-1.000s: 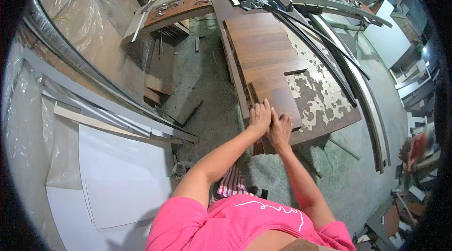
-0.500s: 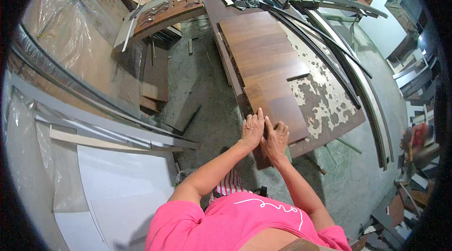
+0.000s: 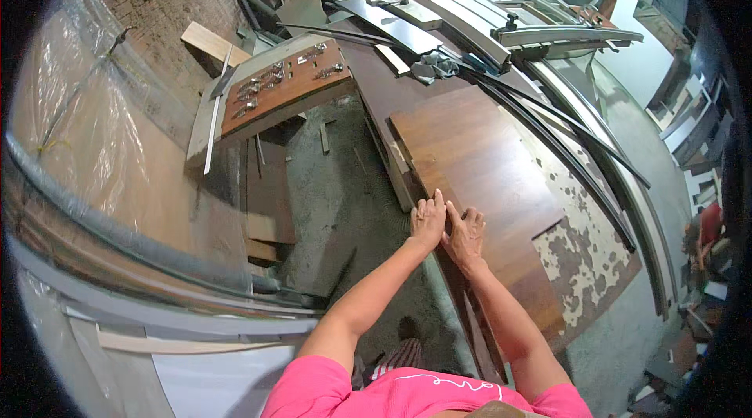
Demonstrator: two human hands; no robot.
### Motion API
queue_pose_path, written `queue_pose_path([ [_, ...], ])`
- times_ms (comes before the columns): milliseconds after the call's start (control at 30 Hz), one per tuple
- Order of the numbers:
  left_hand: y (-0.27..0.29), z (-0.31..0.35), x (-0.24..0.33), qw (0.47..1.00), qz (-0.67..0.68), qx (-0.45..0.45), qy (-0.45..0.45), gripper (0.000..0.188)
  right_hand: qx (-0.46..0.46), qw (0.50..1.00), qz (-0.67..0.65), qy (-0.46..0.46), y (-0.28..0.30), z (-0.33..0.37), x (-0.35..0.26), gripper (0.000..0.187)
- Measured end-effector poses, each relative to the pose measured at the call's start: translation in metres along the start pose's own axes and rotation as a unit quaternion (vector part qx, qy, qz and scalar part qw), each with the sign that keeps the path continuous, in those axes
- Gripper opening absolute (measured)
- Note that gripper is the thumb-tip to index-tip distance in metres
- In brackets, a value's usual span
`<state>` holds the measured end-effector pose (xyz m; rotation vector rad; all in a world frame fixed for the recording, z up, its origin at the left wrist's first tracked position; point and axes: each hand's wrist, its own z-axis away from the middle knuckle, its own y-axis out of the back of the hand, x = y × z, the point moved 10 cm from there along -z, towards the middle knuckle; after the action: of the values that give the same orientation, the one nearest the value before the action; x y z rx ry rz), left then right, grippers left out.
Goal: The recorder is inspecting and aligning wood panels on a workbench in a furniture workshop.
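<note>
A long, flat, dark-brown workbench (image 3: 384, 89) carries a glossy, brown, wood-grain panel (image 3: 489, 171) of flat shape. At the left edge of this panel are the person's left hand (image 3: 428, 222) and right hand (image 3: 468, 236), side by side, with fingers close together; whether they pinch something thin, I cannot tell. The present step seems to be edge work by fingertips. The next move probably calls for light, even pressure there.

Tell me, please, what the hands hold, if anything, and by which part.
Cannot tell; left hand and right hand are at an edge of the wooden panel.
</note>
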<state>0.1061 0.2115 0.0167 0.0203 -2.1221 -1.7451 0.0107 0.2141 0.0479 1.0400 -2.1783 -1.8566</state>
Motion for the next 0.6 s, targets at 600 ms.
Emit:
queue_pose_path([
  [600,-0.013,-0.244,-0.100,0.999,-0.024,0.000,0.030,0.039,0.025,0.998,0.023,-0.044,-0.092,-0.241,0.000,0.057],
])
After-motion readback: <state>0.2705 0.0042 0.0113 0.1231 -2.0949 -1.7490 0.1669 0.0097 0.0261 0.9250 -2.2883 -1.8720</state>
